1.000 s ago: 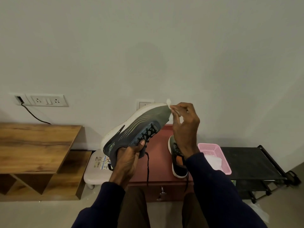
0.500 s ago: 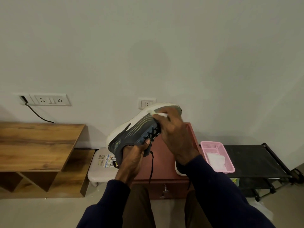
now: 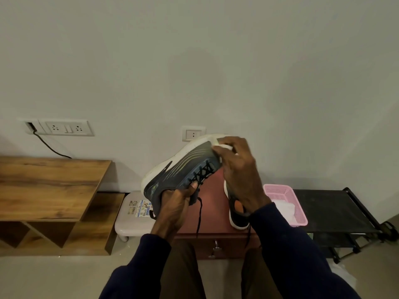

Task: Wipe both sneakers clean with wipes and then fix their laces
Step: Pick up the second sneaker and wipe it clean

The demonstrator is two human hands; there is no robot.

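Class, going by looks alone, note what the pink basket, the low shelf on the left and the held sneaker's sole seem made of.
The pink basket: likely moulded plastic, matt, with fine lattice walls. The low shelf: wood or wood-look laminate, given its grain streaks. The sneaker's sole: probably foam or rubber, thick, smooth, dull white.

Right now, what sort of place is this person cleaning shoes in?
Probably a room in a home, maybe near the entrance: a black shoe rack against the plain wall, a wooden shelf unit, and low wall sockets.
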